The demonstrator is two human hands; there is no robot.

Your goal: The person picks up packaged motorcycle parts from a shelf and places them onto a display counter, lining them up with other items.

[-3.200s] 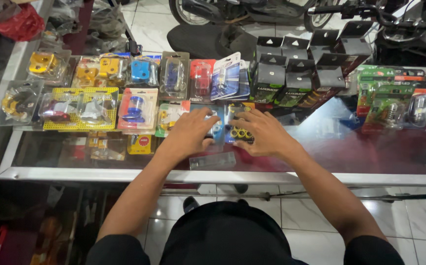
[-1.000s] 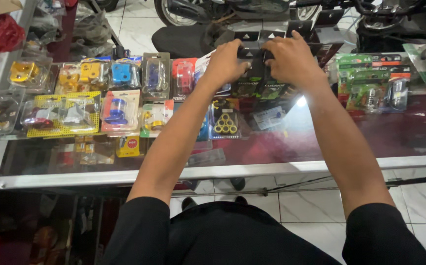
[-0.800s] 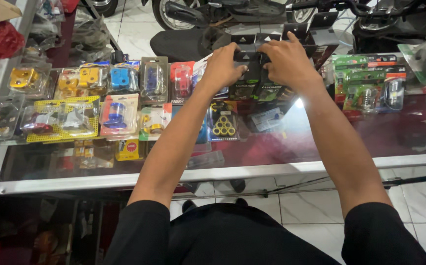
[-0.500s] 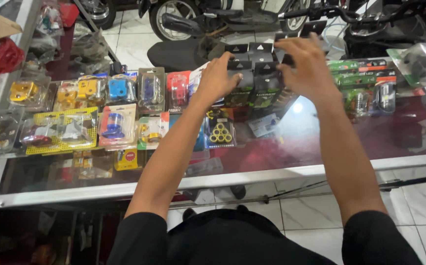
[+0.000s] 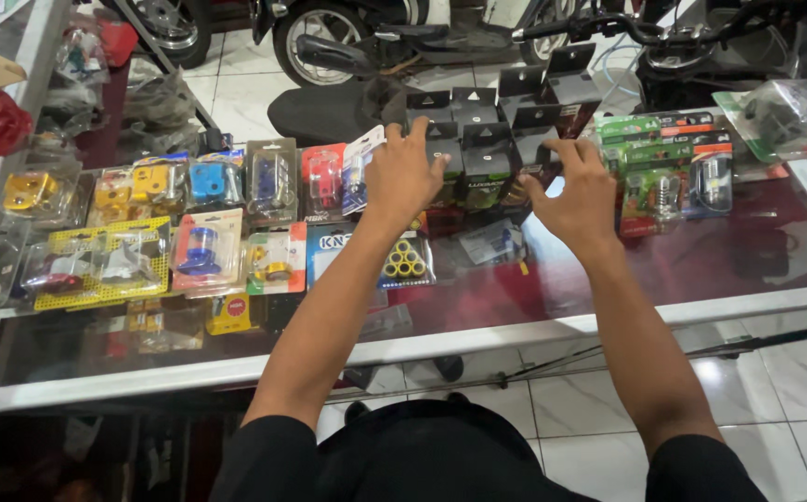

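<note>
Both hands are drawing back from the black boxes point(image 5: 478, 149); left hand point(image 5: 403, 177) and right hand point(image 5: 575, 195) spread-fingered, seemingly hovering over the glass counter point(image 5: 701, 270), motorbikes point(image 5: 375, 37) behind.

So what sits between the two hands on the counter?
In the head view, black boxed packs stand between the left hand and the right hand; the fingers are spread above them, gripping nothing.
</note>
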